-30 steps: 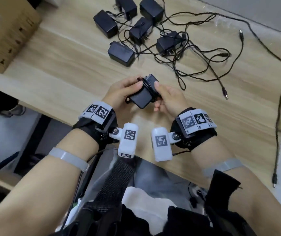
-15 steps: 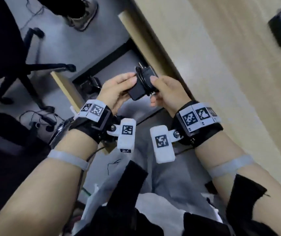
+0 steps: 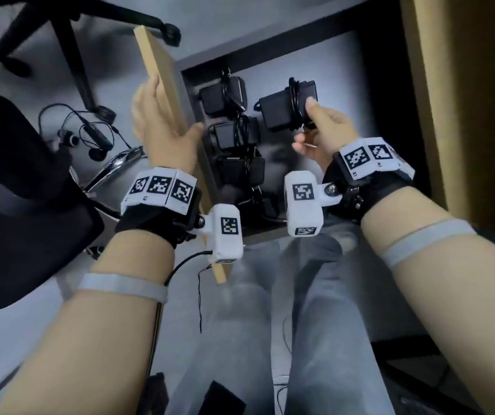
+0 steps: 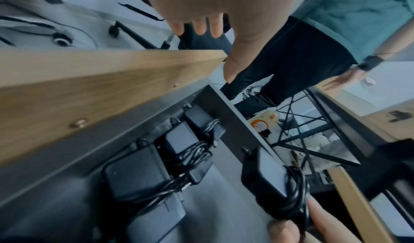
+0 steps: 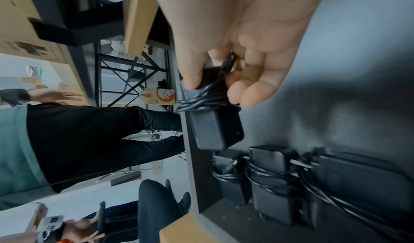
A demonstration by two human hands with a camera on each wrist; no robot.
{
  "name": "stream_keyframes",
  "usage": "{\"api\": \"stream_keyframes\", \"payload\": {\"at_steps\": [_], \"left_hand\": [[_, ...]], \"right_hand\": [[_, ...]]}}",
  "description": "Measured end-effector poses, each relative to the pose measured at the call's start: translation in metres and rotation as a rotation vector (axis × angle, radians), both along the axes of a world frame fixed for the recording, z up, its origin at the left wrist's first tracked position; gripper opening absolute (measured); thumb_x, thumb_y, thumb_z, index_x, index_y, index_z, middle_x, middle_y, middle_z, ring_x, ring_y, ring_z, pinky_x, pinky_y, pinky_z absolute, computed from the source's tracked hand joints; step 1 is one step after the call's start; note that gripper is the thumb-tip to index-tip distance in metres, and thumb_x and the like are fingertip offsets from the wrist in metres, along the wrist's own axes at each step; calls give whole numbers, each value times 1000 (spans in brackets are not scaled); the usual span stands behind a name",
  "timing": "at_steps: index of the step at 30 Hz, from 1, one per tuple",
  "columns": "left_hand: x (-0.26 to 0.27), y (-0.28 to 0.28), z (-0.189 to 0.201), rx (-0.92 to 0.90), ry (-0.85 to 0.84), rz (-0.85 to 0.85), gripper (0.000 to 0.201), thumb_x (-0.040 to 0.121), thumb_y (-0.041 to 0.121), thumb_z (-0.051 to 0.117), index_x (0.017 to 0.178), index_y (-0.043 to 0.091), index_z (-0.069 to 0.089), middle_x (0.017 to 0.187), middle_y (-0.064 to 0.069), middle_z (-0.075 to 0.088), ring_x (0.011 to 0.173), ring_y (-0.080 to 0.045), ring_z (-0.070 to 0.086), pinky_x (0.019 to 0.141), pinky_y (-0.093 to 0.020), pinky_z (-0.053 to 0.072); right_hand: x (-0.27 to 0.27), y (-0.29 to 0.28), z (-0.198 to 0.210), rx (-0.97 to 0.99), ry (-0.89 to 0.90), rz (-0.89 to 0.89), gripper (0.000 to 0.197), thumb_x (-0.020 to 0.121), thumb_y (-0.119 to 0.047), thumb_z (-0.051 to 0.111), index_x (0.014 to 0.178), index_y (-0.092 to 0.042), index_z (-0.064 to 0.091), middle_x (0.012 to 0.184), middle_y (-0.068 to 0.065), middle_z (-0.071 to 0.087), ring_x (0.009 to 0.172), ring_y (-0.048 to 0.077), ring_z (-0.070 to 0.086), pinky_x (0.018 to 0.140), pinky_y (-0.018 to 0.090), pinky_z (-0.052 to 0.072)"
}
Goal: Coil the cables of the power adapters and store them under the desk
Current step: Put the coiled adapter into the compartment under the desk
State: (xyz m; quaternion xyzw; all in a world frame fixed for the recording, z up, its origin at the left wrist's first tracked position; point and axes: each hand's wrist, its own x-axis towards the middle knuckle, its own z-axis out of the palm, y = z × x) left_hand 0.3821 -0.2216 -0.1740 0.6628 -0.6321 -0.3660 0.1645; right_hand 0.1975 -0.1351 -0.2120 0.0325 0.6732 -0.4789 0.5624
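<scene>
A drawer (image 3: 345, 85) under the desk stands open, and several black adapters (image 3: 234, 134) with wound cables lie in a row along its left side. My left hand (image 3: 162, 127) grips the wooden drawer front (image 3: 162, 67), fingers on the outer face and thumb on the inner. My right hand (image 3: 315, 127) holds a black adapter (image 3: 282, 107) with its cable coiled round it, above the bare right part of the drawer. In the right wrist view the thumb and fingers of that hand (image 5: 217, 87) pinch the coiled end of the adapter (image 5: 217, 129), which hangs just beside the stored adapters (image 5: 273, 184).
The desk's wooden edge (image 3: 464, 100) runs down the right. A black office chair (image 3: 24, 190) and earphones (image 3: 90, 136) on the floor are to the left. My legs (image 3: 300, 324) are below the drawer. Another person (image 5: 89, 140) stands beyond the drawer.
The view has swung from the desktop down to the open drawer. My left hand has let go of the adapter and taken the drawer front. My right hand alone carries the adapter over the drawer.
</scene>
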Motion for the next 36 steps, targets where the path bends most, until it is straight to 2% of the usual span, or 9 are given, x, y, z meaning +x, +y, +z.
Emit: {"api": "stream_keyframes", "payload": {"at_steps": [5,12,16,20,23,25,28,30,36], "left_hand": [[12,-1,-36,241,61,98,88,80,13,60,148,9,6,154,-10,18,141,-24,22,117,-43,21],[12,4,-45,142,29,93,74,78,-4,49,145,15,24,140,-7,43,130,-24,37,113,-36,27],[12,4,-47,124,81,71,76,71,1,48,143,12,28,137,-9,47,127,-27,42,109,-45,33],[10,3,-41,189,61,78,79,78,-8,54,146,9,19,142,-10,41,131,-24,37,111,-34,28],[0,3,-23,239,-57,43,93,79,4,66,148,6,5,154,-11,19,142,-25,18,115,-31,15],[-11,4,-6,238,-167,13,96,79,14,69,149,11,2,157,-10,4,145,-24,4,117,-35,6],[-36,7,30,282,5,-86,75,83,13,65,145,17,24,152,-6,23,141,-12,21,116,-28,19],[-61,14,60,416,214,-125,43,86,9,59,126,18,45,121,4,53,109,6,52,89,-11,42],[-143,64,131,660,513,-330,17,91,8,49,87,21,60,64,11,65,62,-5,55,61,-19,41]], "right_hand": [[-13,-43,-34,71,0,-32,22,93,-32,53,86,-11,49,70,3,49,48,10,50,50,24,49],[-7,-62,-60,244,47,124,31,96,-34,46,120,-14,44,87,8,57,57,10,55,55,25,57],[-5,-58,-61,225,183,224,25,97,-35,42,111,-14,43,80,2,53,58,10,54,57,25,55],[-5,-53,-49,269,173,262,52,95,-36,46,140,-22,24,82,0,49,60,20,58,68,40,56],[-7,-43,-22,359,127,294,83,85,-42,59,147,-27,5,120,6,48,87,37,65,81,52,54],[-12,-33,-1,380,84,260,85,85,-39,62,147,-26,6,141,12,34,87,39,64,77,51,55],[-20,-14,40,304,-112,146,47,93,-28,54,135,-18,34,113,14,53,80,30,65,62,37,52],[-26,1,73,243,-179,136,17,93,-29,52,104,-16,53,91,6,60,77,24,62,60,31,48],[-68,64,168,-36,-68,78,20,95,-28,46,78,-19,53,67,-1,54,57,13,55,50,19,44]]}}
